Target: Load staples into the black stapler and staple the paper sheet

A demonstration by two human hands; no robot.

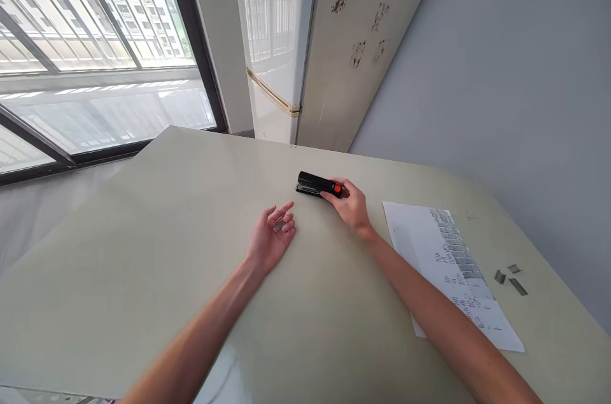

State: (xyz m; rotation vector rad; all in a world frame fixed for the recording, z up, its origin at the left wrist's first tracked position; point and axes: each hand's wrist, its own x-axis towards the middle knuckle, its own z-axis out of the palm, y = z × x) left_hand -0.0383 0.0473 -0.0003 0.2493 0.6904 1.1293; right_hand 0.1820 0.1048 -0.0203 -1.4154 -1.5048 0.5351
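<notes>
A black stapler (312, 183) with an orange-red patch at its rear lies near the middle of the table. My right hand (352, 205) grips that rear end, thumb on the near side and fingers behind it. The stapler's front end points left. Just left of and nearer than the stapler, my left hand (271, 235) is turned palm up. Its fingers curl around a short grey strip of staples (279, 226), while the index finger stretches toward the stapler. Part of the strip is hidden by the fingers.
A printed sheet of paper (415, 235) lies right of my right forearm, partly covered by it. Several staple strip pieces (518, 287) rest farther right on the pale table (143, 251). Beyond the table stand a fridge (334, 98), a grey wall (501, 73) and glass doors (95, 105).
</notes>
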